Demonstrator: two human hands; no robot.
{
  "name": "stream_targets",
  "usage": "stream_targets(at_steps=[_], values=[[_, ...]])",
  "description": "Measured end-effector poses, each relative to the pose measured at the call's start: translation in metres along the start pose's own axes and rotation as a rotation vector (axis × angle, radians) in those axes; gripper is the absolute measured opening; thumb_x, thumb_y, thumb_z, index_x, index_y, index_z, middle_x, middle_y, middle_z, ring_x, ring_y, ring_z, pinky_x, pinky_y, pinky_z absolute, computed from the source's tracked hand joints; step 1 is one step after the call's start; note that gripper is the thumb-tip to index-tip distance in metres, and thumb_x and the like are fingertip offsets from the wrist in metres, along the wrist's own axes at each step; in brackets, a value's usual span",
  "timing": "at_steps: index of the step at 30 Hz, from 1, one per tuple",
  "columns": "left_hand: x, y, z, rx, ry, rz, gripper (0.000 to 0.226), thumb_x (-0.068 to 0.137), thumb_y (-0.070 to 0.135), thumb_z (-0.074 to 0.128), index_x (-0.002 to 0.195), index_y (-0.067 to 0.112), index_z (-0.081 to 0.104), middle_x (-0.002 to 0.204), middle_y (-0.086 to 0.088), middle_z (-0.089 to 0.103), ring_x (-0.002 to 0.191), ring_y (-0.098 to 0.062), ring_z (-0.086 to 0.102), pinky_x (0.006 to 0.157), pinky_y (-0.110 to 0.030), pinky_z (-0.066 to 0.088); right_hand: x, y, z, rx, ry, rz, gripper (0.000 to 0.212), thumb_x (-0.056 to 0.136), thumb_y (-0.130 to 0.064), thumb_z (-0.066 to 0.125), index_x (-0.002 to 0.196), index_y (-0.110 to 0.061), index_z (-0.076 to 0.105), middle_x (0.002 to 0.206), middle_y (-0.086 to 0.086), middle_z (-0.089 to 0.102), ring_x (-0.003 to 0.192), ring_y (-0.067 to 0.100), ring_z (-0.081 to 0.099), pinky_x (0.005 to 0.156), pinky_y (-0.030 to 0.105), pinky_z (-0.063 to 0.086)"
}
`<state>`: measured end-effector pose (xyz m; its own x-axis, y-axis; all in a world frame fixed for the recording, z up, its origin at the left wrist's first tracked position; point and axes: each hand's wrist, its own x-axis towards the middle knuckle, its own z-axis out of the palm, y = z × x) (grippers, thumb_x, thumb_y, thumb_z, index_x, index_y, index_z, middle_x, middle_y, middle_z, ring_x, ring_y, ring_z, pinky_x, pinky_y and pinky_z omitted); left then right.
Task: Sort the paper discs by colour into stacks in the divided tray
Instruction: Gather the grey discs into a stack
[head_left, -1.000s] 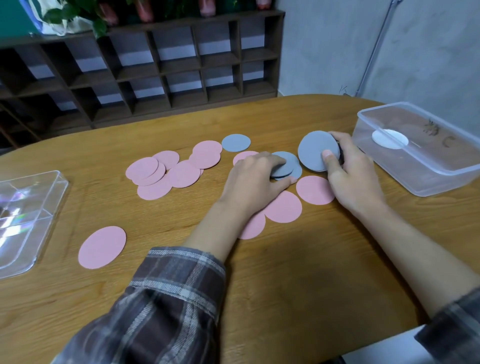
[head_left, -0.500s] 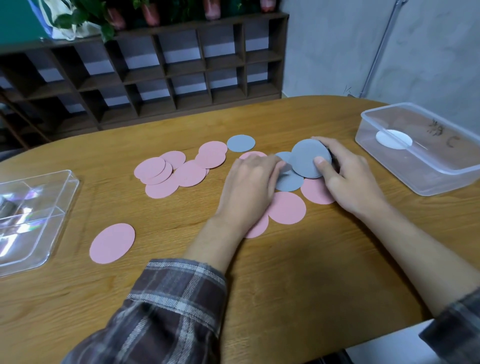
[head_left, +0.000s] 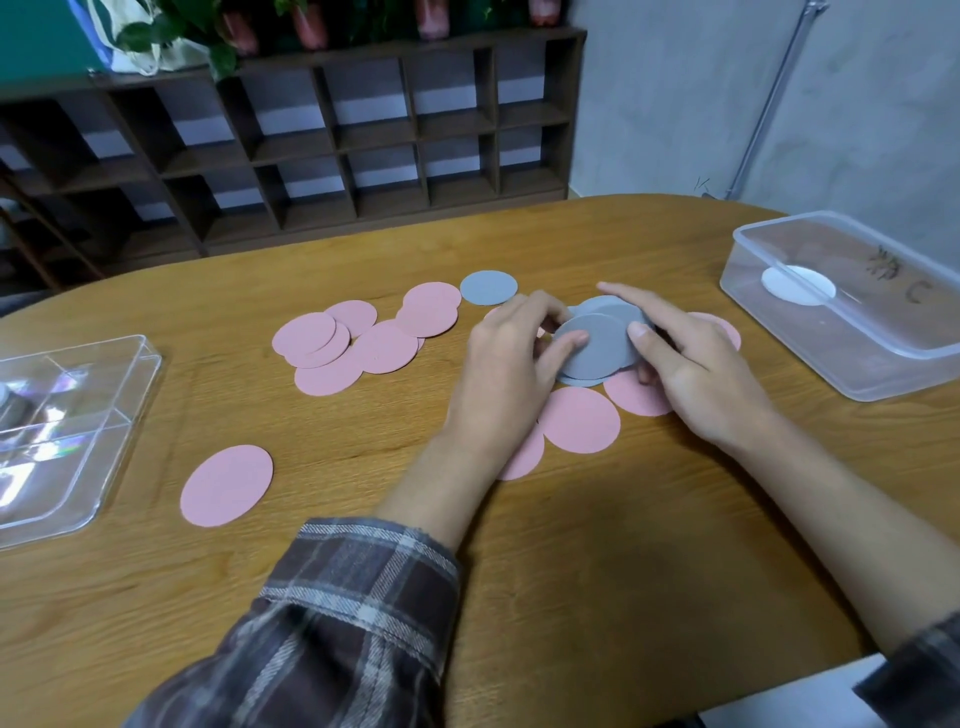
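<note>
Both hands meet over a small bunch of grey discs (head_left: 597, 345) at mid-table. My left hand (head_left: 511, 364) pinches their left edge with thumb and curled fingers. My right hand (head_left: 691, 358) grips their right edge with the thumb on top and the index finger stretched out behind. One more grey disc (head_left: 488, 287) lies alone further back. Pink discs lie under and around the hands (head_left: 579, 418), in an overlapping cluster (head_left: 358, 343) to the left, and one lone pink disc (head_left: 227, 486) near the front left. The clear divided tray (head_left: 78, 415) sits at the left edge.
A clear plastic box (head_left: 852, 358) holding a white disc (head_left: 797, 283) stands at the right edge of the wooden table (head_left: 623, 545). A dark cubby shelf (head_left: 322, 145) runs behind the table.
My right hand brought its grey discs leftwards onto the grey ones under my left hand. Both hands now hold the gathered grey discs between them.
</note>
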<state>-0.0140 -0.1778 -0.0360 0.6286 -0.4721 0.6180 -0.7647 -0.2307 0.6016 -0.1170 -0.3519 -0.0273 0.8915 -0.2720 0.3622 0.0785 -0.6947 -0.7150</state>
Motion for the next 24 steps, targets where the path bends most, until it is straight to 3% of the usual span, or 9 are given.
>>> stream_targets(at_steps=[3, 6, 9, 11, 15, 17, 20, 24], values=[[-0.001, 0.003, 0.002, -0.025, -0.002, -0.042, 0.024, 0.094, 0.028, 0.076, 0.111, 0.013, 0.070, 0.095, 0.001, 0.070, 0.078, -0.016, 0.067, 0.080, -0.040, 0.057, 0.000, 0.003, 0.001, 0.037, 0.005, 0.006, 0.043, 0.111, -0.017, 0.040, 0.146, -0.037, 0.056, 0.069, -0.012, 0.062, 0.073, 0.008, 0.057, 0.076, 0.023, 0.044], [-0.001, 0.003, 0.004, 0.045, -0.007, -0.023, 0.034, 0.096, 0.034, 0.074, 0.123, 0.014, 0.073, 0.099, -0.002, 0.072, 0.085, -0.016, 0.066, 0.085, -0.040, 0.055, -0.001, 0.004, 0.001, 0.040, -0.006, 0.001, 0.043, 0.111, -0.020, 0.040, 0.149, -0.038, 0.052, 0.070, -0.013, 0.062, 0.076, 0.008, 0.058, 0.079, 0.024, 0.047], [0.000, 0.000, 0.005, 0.054, -0.003, -0.039, 0.037, 0.096, 0.035, 0.072, 0.126, 0.015, 0.075, 0.098, -0.005, 0.071, 0.086, -0.021, 0.066, 0.086, -0.041, 0.054, -0.002, -0.001, 0.001, -0.015, -0.063, -0.010, 0.046, 0.110, -0.027, 0.043, 0.156, -0.036, 0.042, 0.101, -0.032, 0.062, 0.092, -0.003, 0.056, 0.088, 0.012, 0.039], [-0.001, -0.002, 0.006, 0.042, -0.001, -0.060, 0.037, 0.096, 0.034, 0.071, 0.127, 0.013, 0.075, 0.097, -0.006, 0.070, 0.087, -0.024, 0.066, 0.085, -0.042, 0.055, -0.003, -0.003, 0.002, -0.101, -0.103, -0.022, 0.055, 0.108, -0.028, 0.050, 0.160, -0.033, 0.033, 0.132, -0.019, 0.057, 0.101, -0.007, 0.052, 0.089, 0.000, 0.032], [-0.001, -0.001, 0.008, 0.057, -0.023, -0.073, 0.038, 0.098, 0.033, 0.069, 0.129, 0.011, 0.074, 0.097, -0.007, 0.068, 0.090, -0.028, 0.066, 0.084, -0.046, 0.055, -0.003, -0.004, 0.004, -0.183, -0.122, -0.047, 0.063, 0.106, -0.029, 0.051, 0.163, -0.031, 0.024, 0.156, -0.008, 0.046, 0.131, -0.001, 0.044, 0.096, -0.007, 0.022], [-0.001, 0.001, 0.007, 0.094, -0.035, -0.059, 0.039, 0.099, 0.035, 0.067, 0.130, 0.012, 0.073, 0.099, -0.006, 0.067, 0.090, -0.027, 0.066, 0.081, -0.046, 0.056, -0.002, -0.004, 0.004, -0.198, -0.099, -0.067, 0.059, 0.106, -0.026, 0.052, 0.161, -0.028, 0.030, 0.149, -0.005, 0.053, 0.124, -0.003, 0.050, 0.094, -0.006, 0.025], [-0.002, 0.005, 0.004, 0.139, -0.058, -0.052, 0.045, 0.099, 0.043, 0.064, 0.135, 0.017, 0.070, 0.103, -0.001, 0.065, 0.093, -0.022, 0.065, 0.079, -0.045, 0.057, -0.002, -0.003, 0.004, -0.222, -0.054, -0.095, 0.049, 0.104, -0.023, 0.056, 0.151, -0.027, 0.045, 0.122, -0.005, 0.065, 0.087, -0.005, 0.056, 0.078, 0.003, 0.035], [-0.004, 0.012, 0.003, 0.187, -0.165, -0.054, 0.059, 0.104, 0.047, 0.057, 0.153, 0.015, 0.050, 0.126, -0.001, 0.062, 0.118, -0.019, 0.060, 0.095, -0.041, 0.053, -0.001, 0.001, 0.000, -0.184, 0.043, -0.061, 0.042, 0.101, -0.020, 0.059, 0.142, -0.026, 0.053, 0.114, -0.004, 0.068, 0.084, 0.003, 0.058, 0.077, 0.007, 0.038]])
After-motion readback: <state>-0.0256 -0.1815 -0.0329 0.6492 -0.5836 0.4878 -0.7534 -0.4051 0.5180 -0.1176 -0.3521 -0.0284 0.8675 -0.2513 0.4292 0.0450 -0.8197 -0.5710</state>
